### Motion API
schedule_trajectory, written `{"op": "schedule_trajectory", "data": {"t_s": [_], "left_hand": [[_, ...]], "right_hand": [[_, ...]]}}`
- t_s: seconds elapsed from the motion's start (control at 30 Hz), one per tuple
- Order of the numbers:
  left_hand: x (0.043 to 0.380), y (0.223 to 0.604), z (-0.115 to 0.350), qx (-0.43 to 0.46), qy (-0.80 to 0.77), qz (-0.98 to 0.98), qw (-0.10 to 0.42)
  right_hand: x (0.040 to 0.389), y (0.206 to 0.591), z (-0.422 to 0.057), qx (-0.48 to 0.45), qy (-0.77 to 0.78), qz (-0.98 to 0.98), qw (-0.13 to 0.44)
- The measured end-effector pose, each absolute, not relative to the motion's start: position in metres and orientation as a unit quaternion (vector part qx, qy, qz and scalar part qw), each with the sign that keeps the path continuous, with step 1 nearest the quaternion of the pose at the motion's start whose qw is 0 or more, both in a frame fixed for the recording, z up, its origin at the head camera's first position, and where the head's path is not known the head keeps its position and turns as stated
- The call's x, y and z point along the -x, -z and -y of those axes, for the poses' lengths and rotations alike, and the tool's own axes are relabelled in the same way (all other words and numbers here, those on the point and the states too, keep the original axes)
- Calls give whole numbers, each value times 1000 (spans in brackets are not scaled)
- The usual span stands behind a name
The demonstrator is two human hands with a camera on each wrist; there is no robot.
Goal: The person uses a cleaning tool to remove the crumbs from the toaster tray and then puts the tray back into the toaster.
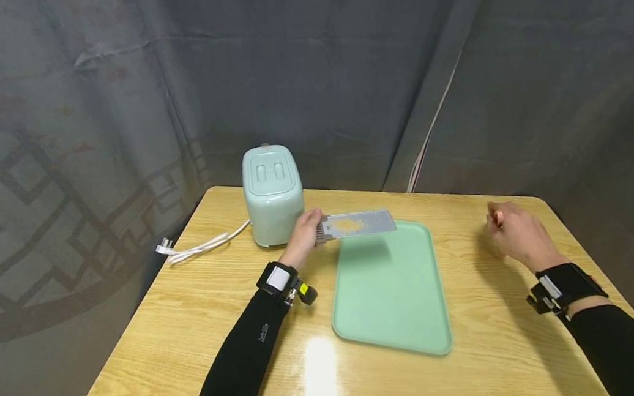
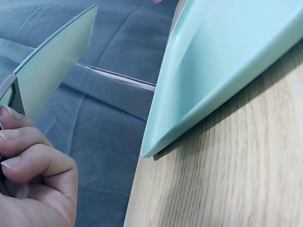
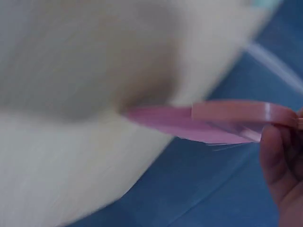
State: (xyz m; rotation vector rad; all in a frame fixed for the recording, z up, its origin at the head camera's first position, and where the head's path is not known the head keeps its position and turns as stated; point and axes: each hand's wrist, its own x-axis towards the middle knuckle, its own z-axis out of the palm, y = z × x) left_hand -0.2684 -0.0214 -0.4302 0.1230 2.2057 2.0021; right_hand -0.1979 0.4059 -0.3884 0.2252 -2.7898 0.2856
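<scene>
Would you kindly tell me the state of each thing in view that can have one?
Toaster: upright.
Lid: on the toaster.
Plug: in no socket, at the table's edge.
Crumb tray: raised, held by the left grip.
Crumbs: yellowish, lying on the crumb tray.
Green tray: flat on the table.
Pink brush: held by the right grip; contact with the table cannot be told.

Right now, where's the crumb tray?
In the head view, the left hand holds the crumb tray near the green tray, right of the toaster.
</scene>
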Motion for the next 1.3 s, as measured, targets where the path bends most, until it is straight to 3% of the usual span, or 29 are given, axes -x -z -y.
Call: {"op": "schedule_trajectory", "data": {"t_s": [0.2,0.47,0.9,1.3], "left_hand": [[269,433,17,-41,-672,-734,89],[267,438,11,-48,-670,-735,91],[264,442,3,-65,-676,-728,95],[260,441,0,-83,-671,-731,87]], "right_hand": [[205,342,-361,-32,-326,928,178],[218,312,-308,-43,-491,856,155],[225,320,-244,-78,-598,791,108],[232,333,-214,-78,-644,758,71]]}}
